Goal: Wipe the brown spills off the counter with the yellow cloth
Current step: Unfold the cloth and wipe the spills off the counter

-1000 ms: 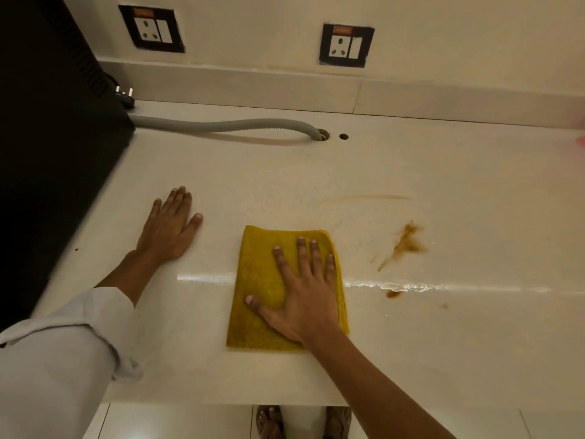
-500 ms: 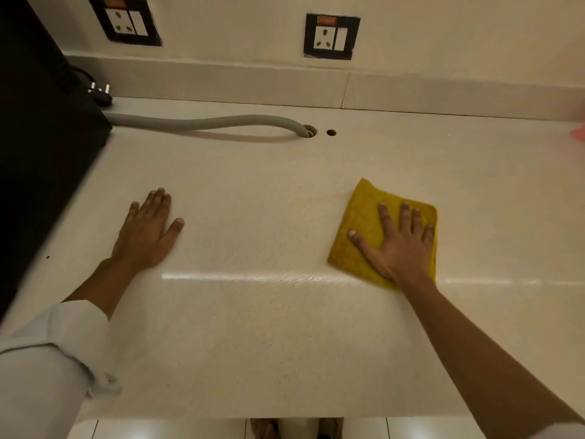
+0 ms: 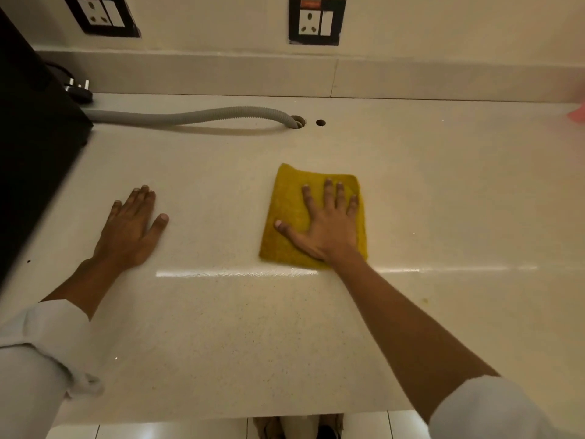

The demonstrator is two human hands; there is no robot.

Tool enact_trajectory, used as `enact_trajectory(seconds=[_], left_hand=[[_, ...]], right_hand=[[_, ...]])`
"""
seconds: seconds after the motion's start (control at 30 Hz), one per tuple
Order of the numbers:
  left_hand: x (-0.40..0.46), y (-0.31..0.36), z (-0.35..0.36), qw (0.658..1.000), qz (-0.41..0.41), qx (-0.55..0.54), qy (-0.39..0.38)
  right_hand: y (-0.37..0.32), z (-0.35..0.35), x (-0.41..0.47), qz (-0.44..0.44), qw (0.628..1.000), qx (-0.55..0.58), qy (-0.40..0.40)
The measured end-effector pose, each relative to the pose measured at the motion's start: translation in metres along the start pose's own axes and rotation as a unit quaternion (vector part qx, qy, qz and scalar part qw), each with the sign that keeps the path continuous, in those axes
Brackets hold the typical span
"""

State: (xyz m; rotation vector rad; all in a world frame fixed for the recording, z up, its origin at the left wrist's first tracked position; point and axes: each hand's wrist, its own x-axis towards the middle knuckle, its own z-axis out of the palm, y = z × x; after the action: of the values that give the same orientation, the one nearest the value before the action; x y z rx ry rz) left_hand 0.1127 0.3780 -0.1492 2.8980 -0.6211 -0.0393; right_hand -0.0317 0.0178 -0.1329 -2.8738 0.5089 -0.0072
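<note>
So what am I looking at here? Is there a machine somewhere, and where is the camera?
No machine: a person is working with bare hands, and the camera sits on their head, looking down. The pale counter fills the view. The right hand lies flat, fingers spread, pressing a yellow cloth onto it. The left hand rests flat on the bare counter, holding nothing. Behind lie a grey ribbed hose running into a hole, two wall sockets, and a black appliance at the left. I can make out no clear brown spills in this picture.

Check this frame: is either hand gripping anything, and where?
No grip. The right hand presses flat on the middle of the yellow cloth; the left hand lies flat on the bare counter.
</note>
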Motion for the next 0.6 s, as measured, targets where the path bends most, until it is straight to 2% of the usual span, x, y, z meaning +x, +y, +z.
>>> enact_trajectory(seconds=[0.23, 0.4, 0.6], left_hand=[[0.0, 0.002, -0.001, 1.0, -0.011, -0.01, -0.001], [0.001, 0.017, -0.01, 1.0, -0.025, 0.008, 0.01], [-0.006, 0.071, -0.01, 0.997, -0.041, -0.019, 0.057]], right_hand=[[-0.007, 0.01, -0.074, -0.036, 0.999, 0.02, 0.029], [0.032, 0.003, -0.118, -0.02, 0.999, 0.012, 0.044], [0.094, -0.013, -0.141, 0.025, 0.998, -0.001, 0.06]])
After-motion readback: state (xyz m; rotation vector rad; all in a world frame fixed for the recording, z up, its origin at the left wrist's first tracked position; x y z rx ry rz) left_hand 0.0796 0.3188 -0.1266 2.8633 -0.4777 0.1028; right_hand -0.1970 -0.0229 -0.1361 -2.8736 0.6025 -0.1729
